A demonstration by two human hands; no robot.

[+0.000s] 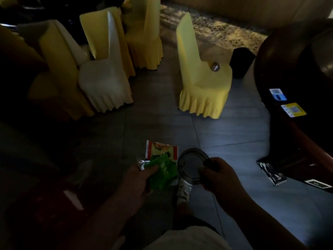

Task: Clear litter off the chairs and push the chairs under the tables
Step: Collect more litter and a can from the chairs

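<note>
The left hand (138, 179) had its fingers clamped on a bunch of snack wrappers (162, 163) (green ones in front, a red-and-white one behind), and the right hand (219, 175) pinched a round clear plastic lid (191, 166) by its rim, both held above the tiled floor (234, 130). Ahead stood a yellow-covered chair (203, 82) with a small crumpled foil ball (215, 66) on its seat near the back edge. A white-covered chair (106, 82) stood well apart, left. A dark round table (295, 73) was at right.

Glossy foil wrappers (162, 165), clear plastic lid (191, 166), matt cloth-covered chair (203, 82)
</note>
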